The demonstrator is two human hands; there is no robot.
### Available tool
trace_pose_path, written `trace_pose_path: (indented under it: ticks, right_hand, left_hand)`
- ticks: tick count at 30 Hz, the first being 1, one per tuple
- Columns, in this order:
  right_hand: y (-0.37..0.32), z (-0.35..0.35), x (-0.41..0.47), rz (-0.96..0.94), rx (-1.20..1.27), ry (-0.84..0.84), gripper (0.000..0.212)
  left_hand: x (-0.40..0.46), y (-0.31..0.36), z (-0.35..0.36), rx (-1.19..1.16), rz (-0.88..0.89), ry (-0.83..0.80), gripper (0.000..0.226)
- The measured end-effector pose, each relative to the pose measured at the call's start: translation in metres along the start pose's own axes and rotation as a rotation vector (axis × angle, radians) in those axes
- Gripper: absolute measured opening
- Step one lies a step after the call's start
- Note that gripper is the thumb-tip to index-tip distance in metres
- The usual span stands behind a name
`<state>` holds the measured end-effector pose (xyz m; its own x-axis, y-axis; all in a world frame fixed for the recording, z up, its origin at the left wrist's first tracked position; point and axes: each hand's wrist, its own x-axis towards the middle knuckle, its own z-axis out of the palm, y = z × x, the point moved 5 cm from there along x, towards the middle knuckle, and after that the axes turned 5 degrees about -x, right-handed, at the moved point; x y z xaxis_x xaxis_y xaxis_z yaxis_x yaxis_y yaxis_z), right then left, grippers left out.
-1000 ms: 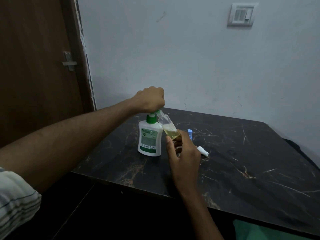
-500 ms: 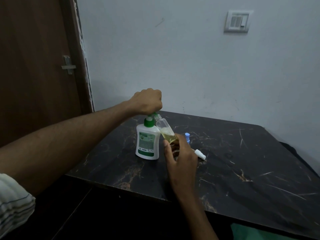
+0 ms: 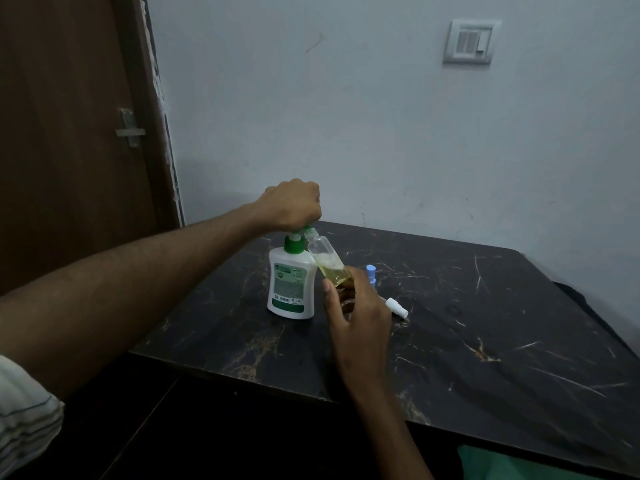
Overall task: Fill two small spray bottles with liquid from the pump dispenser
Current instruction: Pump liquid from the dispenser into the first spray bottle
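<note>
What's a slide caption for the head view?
Left hand presses pump dispenser while right hand holds tilted, partly filled spray bottle at its nozzle.

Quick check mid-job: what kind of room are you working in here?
Most likely a plain room in a home, not a lab or workshop: a dark marble-patterned table pushed into the corner, a brown wooden door with a metal latch, and a wall switch plate on the bare painted wall.

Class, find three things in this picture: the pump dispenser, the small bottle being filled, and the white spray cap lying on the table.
Pump dispenser (image 3: 292,289), head view, on its front label.
Small bottle (image 3: 329,265), head view, on its clear body at the liquid line.
White spray cap (image 3: 397,307), head view, on its middle.
</note>
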<state>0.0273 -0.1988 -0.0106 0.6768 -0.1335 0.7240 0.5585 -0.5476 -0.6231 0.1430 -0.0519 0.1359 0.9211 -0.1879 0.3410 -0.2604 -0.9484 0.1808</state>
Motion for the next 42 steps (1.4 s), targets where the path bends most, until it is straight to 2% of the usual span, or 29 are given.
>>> trace_pose_path:
  ticks: [9,13,24,36,42]
  right_hand:
    - [-0.0013,-0.0010,0.0000,-0.007,0.003,-0.001,0.011]
    - [-0.0027,-0.0003,0.0007,-0.012,0.016,0.001,0.012]
    - [-0.0023,-0.0021,0.0004,-0.022,0.028,0.020,0.009]
    - [-0.0010,-0.0018,0.0017,-0.011,0.023,0.027,0.014]
    - [-0.0011,-0.0029,0.0011,-0.011,0.023,0.022,0.013]
  left_hand:
    - [-0.0011,-0.0002,0.0007,-0.007,-0.014,-0.011,0.006]
    - [-0.0027,-0.0003,-0.0036,-0.012,-0.012,-0.004,0.012]
    - [-0.0035,0.0040,-0.0074,-0.008,-0.006,0.004,0.001]
    - [-0.0007,0.0010,-0.0006,-0.028,-0.009,-0.001,0.013]
    - [0.0009,0.0013,-0.0060,-0.014,0.001,0.017,0.005]
